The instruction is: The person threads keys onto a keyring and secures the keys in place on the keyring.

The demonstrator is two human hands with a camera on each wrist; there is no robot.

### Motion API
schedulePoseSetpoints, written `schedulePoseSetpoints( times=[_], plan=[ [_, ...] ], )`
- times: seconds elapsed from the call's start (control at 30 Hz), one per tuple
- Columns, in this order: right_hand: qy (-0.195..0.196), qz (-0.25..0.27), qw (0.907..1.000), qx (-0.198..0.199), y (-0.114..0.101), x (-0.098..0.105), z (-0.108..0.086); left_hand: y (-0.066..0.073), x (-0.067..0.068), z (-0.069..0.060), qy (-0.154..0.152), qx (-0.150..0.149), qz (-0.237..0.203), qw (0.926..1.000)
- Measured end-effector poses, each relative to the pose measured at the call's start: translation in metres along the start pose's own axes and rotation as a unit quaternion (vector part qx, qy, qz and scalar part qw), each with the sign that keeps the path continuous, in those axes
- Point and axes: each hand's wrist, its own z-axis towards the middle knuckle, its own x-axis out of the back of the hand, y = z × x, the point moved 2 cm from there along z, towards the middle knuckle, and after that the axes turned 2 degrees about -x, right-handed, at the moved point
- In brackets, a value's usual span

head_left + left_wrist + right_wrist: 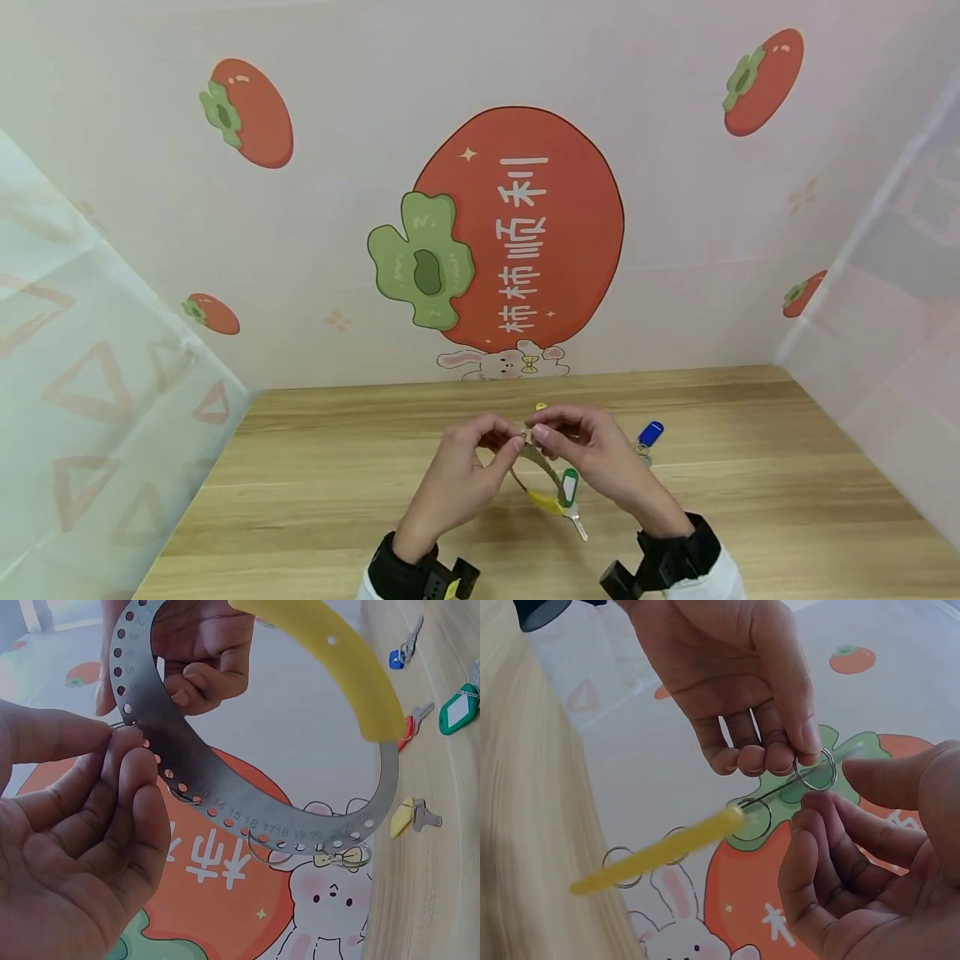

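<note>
A curved flat metal key holder (247, 802) has numbered holes and a yellow grip (337, 660). Several split rings hang from its holes. At the holder's edge my left hand (461, 479) pinches one split ring (815, 769) between thumb and fingers. My right hand (596, 458) is close beside that ring. In the right wrist view its thumb (877, 780) and fingertips stand apart around the ring, and no contact is clear. Over the table, the holder hangs below both hands, its yellow grip lowest in the head view.
On the wooden table (315, 483) lie keys with a green tag (570, 487), a blue tag (651, 433), a yellow tag (403, 817) and a red tag (406, 732). A printed backdrop (675, 250) stands behind, with white sheets at both sides.
</note>
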Motion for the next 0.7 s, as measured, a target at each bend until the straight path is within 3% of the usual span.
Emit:
schedulePoseSetpoints(
  times=[0.3,0.43,0.7],
  plan=[
    [0.077,-0.096,0.9911,0.051,-0.01,-0.004,-0.005,0.001,-0.002,0.0,0.033,0.002,0.016,0.9993],
    [0.093,-0.099,0.9891,0.058,-0.012,-0.006,-0.006,0.001,-0.003,0.0,0.034,-0.007,0.021,0.9992],
    [0.101,-0.082,0.991,0.032,-0.01,-0.004,-0.005,0.003,-0.005,0.001,0.027,-0.033,0.015,0.999]
  ],
)
